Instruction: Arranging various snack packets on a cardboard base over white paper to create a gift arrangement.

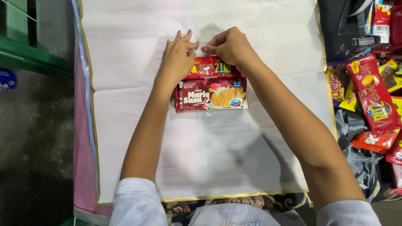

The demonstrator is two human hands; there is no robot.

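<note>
Nearest you lies a red biscuit packet (210, 94) on the white paper sheet (201, 159), and just beyond, touching it, your left hand (176, 58) and right hand (229, 45) pinch the smaller red snack packet (211, 68) at its far edge.

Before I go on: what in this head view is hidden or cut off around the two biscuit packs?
- Upper red pack: its top edge and both ends sit under the left hand and right hand; their grip on it is unclear.
- Snack pile: cut off by the right edge.
- White sheet: its far end runs past the top edge.
</note>
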